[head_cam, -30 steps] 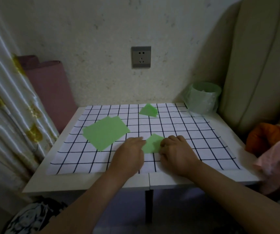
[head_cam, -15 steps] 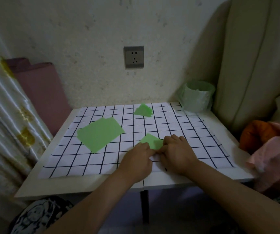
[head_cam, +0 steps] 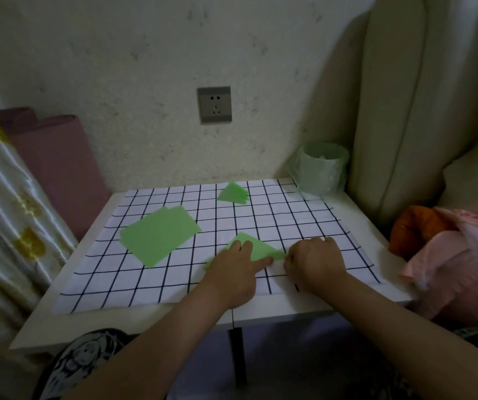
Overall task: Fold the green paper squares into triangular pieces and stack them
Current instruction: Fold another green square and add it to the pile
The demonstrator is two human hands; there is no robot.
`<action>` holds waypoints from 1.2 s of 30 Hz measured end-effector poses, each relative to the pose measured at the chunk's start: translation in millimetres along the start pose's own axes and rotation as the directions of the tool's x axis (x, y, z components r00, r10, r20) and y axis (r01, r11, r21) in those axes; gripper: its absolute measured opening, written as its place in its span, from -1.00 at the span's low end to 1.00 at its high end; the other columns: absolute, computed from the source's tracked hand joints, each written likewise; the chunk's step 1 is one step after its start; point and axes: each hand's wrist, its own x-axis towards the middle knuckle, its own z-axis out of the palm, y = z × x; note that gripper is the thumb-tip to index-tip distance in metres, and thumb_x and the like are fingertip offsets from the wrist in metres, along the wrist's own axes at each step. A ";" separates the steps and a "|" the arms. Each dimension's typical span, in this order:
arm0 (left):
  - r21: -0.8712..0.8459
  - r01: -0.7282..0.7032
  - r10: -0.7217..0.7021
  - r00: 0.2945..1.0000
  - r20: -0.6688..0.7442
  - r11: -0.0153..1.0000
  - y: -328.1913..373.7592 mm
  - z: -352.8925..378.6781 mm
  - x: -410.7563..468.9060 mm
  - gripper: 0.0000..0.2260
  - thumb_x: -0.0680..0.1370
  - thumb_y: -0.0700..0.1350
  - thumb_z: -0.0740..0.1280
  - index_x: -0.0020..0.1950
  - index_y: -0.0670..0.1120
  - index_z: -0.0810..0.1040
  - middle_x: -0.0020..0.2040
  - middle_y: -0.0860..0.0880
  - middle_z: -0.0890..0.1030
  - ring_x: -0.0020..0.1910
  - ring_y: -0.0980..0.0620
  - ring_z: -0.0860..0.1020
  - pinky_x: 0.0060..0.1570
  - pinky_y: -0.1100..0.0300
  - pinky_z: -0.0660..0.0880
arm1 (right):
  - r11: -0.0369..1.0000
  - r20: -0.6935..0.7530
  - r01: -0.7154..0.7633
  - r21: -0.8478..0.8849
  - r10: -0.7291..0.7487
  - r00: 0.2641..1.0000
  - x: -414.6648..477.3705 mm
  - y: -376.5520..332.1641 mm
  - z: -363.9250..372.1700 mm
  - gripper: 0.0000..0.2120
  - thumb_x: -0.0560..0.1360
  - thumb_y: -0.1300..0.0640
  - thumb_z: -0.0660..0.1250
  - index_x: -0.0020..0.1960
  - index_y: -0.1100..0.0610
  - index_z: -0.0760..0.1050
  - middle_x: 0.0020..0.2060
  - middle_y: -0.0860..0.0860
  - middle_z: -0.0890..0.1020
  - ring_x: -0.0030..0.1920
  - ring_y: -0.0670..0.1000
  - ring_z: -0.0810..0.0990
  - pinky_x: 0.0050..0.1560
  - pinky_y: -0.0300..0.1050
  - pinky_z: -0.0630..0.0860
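Note:
A green paper folded into a triangle [head_cam: 256, 247] lies flat on the checked cloth [head_cam: 289, 220] near the table's front. My left hand [head_cam: 233, 272] presses on its left part, index finger stretched along the lower edge. My right hand [head_cam: 314, 262] pinches the triangle's right tip. A pile of unfolded green squares [head_cam: 158, 234] lies to the left. A small stack of folded triangles [head_cam: 233, 193] sits at the back of the cloth.
A translucent green cup [head_cam: 320, 168] stands at the table's back right corner by the wall. A beige cushion [head_cam: 422, 96] and pink and orange cloth [head_cam: 457, 249] are at the right. A curtain [head_cam: 4, 226] hangs at the left.
The paper under my hands now shows as a wider flat triangle. My hands have moved apart along its lower edge, the left finger stretched out, the right at the tip.

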 end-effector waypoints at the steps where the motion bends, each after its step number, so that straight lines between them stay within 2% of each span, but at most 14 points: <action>1: 0.010 -0.002 0.002 1.000 -0.002 1.000 0.1 0.5 0.9 -0.49 0.62 -0.08 0.06 0.57 0.20 0.13 0.37 -0.17 0.30 0.27 -0.16 0.30 0.10 0.03 0.34 | 1.000 0.011 -0.015 -0.009 0.015 1.000 -0.2 1.5 -0.1 -0.77 0.55 -0.06 0.17 -0.13 0.00 0.54 -0.29 -0.05 0.55 -0.16 0.04 0.54 -0.01 -0.06 0.30; 3: 0.011 0.005 -0.005 1.000 -0.002 1.000 -0.2 2.9 1.6 -0.49 0.62 -0.07 0.06 0.57 0.20 0.13 0.40 -0.17 0.28 0.28 -0.17 0.30 0.13 0.02 0.34 | 0.999 0.041 -0.039 -0.007 0.039 0.998 -1.1 2.8 0.5 -0.78 0.54 -0.06 0.17 -0.16 0.00 0.52 -0.35 -0.07 0.47 -0.25 0.02 0.47 -0.05 -0.06 0.28; 7: -0.028 0.018 -0.018 1.000 -0.020 0.999 -1.1 6.9 2.1 -0.49 0.61 -0.07 0.08 0.55 0.22 0.17 0.37 -0.14 0.31 0.28 -0.14 0.30 0.15 0.02 0.34 | 0.997 0.054 -0.072 0.014 0.071 0.996 -2.7 -1.3 -2.1 -0.81 0.55 -0.03 0.18 -0.21 0.00 0.43 -0.41 -0.09 0.38 -0.30 0.00 0.43 -0.08 -0.08 0.26; 12: -0.121 0.019 -0.028 0.997 -0.076 0.992 -4.5 12.3 3.2 -0.53 0.59 -0.06 0.12 0.51 0.22 0.28 0.24 -0.07 0.37 0.23 -0.09 0.31 0.09 0.06 0.32 | 0.994 0.054 -0.106 -0.007 0.106 0.993 -0.1 -4.2 -3.9 -0.78 0.55 0.01 0.17 -0.27 0.00 0.34 -0.39 -0.08 0.40 -0.29 -0.01 0.44 -0.08 -0.08 0.26; 14: -0.191 0.025 -0.046 0.993 -0.108 0.981 -8.1 15.9 5.5 -0.57 0.60 -0.02 0.14 0.48 0.18 0.35 0.20 -0.06 0.39 0.21 -0.06 0.32 0.07 0.09 0.32 | 0.996 0.050 -0.083 -0.041 0.085 0.995 -0.8 -5.9 -4.1 -0.80 0.55 0.02 0.16 -0.24 0.00 0.36 -0.34 -0.07 0.46 -0.27 0.00 0.45 -0.05 -0.06 0.27; 17: -0.349 0.045 -0.084 0.992 -0.097 0.936 -18.5 17.9 11.4 -0.59 0.60 0.09 0.24 0.46 0.10 0.42 0.17 -0.04 0.41 0.22 -0.02 0.34 0.16 0.11 0.35 | 0.999 -0.077 -0.015 -0.044 0.011 0.997 0.5 -7.0 4.0 -0.82 0.51 0.02 0.18 -0.14 0.04 0.52 -0.21 0.00 0.57 -0.19 0.06 0.51 -0.08 -0.04 0.31; 19: -0.425 0.032 -0.076 0.993 -0.087 0.905 -26.3 17.4 15.2 -0.59 0.57 0.11 0.32 0.41 0.08 0.47 0.16 0.00 0.42 0.22 0.01 0.35 0.21 0.13 0.35 | 0.997 -0.164 0.075 0.030 -0.069 0.984 5.2 -4.9 11.9 -0.74 0.45 -0.01 0.22 -0.01 0.07 0.61 -0.13 0.03 0.60 -0.12 0.09 0.55 -0.06 -0.01 0.39; 22: -0.507 0.020 -0.077 0.993 -0.093 0.862 -37.0 16.4 19.4 -0.60 0.55 0.07 0.39 0.37 0.05 0.51 0.19 0.01 0.45 0.24 0.02 0.37 0.24 0.13 0.35 | 0.963 -0.069 0.237 0.129 -0.230 0.971 12.9 -4.7 15.5 -0.56 0.47 -0.12 0.23 0.29 -0.01 0.53 0.11 0.00 0.56 0.09 0.07 0.51 0.10 0.03 0.39; 24: -0.508 0.005 -0.068 0.992 -0.107 0.861 -43.3 16.3 21.6 -0.61 0.55 0.04 0.40 0.36 0.03 0.53 0.23 0.00 0.50 0.25 0.03 0.39 0.25 0.13 0.36 | 0.945 -0.027 0.276 0.176 -0.276 0.961 19.0 -5.4 18.4 -0.55 0.50 -0.16 0.26 0.35 -0.05 0.49 0.23 -0.04 0.53 0.19 0.05 0.48 0.17 0.01 0.35; 26: -0.456 -0.050 -0.026 0.987 -0.160 0.889 -47.9 15.0 23.0 -0.69 0.57 -0.02 0.38 0.32 -0.01 0.58 0.20 0.00 0.57 0.21 0.03 0.46 0.22 0.12 0.41 | 0.929 -0.045 0.314 0.194 -0.312 0.949 25.2 -3.9 18.1 -0.60 0.51 -0.15 0.29 0.31 -0.07 0.52 0.19 -0.06 0.56 0.14 0.04 0.52 0.10 -0.01 0.36; 29: -0.401 -0.124 0.035 0.974 -0.223 0.908 -53.1 15.2 24.8 -0.79 0.59 -0.10 0.33 0.20 -0.05 0.65 0.09 -0.02 0.65 0.08 0.00 0.54 0.09 0.02 0.50 | 0.892 -0.097 0.445 0.077 -0.438 0.894 36.6 -0.3 18.0 -0.80 0.52 -0.09 0.26 -0.01 -0.05 0.62 -0.12 -0.04 0.60 -0.16 0.07 0.57 -0.19 -0.09 0.27; 31: -0.406 -0.132 0.044 0.975 -0.220 0.904 -55.9 17.2 25.6 -0.78 0.58 -0.05 0.35 0.19 -0.03 0.65 0.09 0.00 0.63 0.08 0.01 0.53 0.07 0.02 0.51 | 0.872 -0.112 0.489 0.017 -0.484 0.868 44.4 3.2 18.5 -0.78 0.50 -0.06 0.22 -0.17 -0.02 0.60 -0.26 -0.04 0.56 -0.29 0.07 0.56 -0.26 -0.12 0.21; 34: -0.465 -0.093 0.010 0.984 -0.178 0.880 -60.6 21.0 26.3 -0.66 0.53 0.06 0.42 0.27 0.00 0.60 0.15 0.04 0.58 0.15 0.07 0.48 0.15 0.12 0.46 | 0.838 -0.107 0.545 0.027 -0.540 0.835 55.2 6.2 19.7 -0.76 0.48 -0.04 0.21 -0.22 0.00 0.59 -0.32 -0.03 0.55 -0.35 0.09 0.56 -0.30 -0.15 0.23; 36: -0.477 -0.091 -0.009 0.979 -0.204 0.874 -63.4 20.8 26.1 -0.65 0.52 0.06 0.43 0.28 0.02 0.59 0.13 0.05 0.57 0.13 0.08 0.48 0.10 0.18 0.43 | 0.806 -0.158 0.592 0.004 -0.584 0.796 60.3 4.5 18.5 -0.73 0.47 -0.01 0.19 -0.29 0.03 0.57 -0.37 -0.02 0.54 -0.42 0.09 0.54 -0.34 -0.17 0.22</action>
